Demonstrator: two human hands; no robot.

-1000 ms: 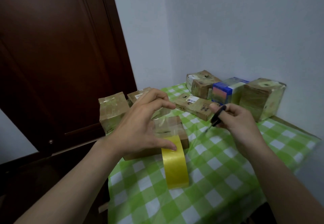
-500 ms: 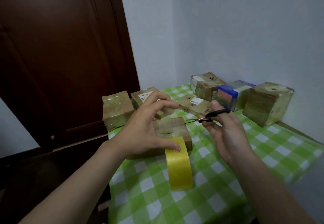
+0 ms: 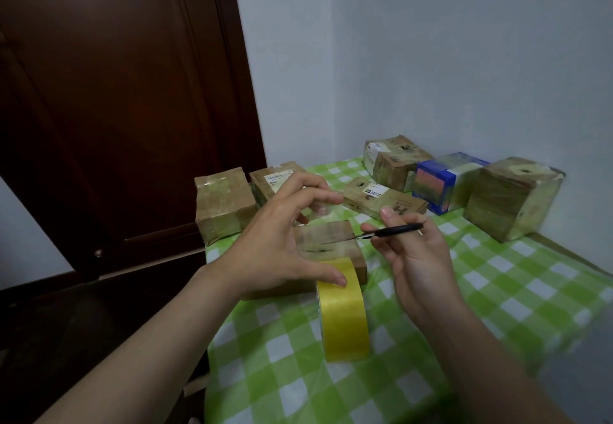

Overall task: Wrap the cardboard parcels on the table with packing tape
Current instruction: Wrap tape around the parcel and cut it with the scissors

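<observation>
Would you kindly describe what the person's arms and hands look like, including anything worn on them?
The left hand and right hand are bare: no gloves, rings or watch show. The left forearm and right forearm are uncovered too, with no sleeve in view. The visible nails are short and unpainted.

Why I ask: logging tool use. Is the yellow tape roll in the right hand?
No, the right hand grips black scissors, while the yellow tape roll sits under the left hand's thumb.
</observation>
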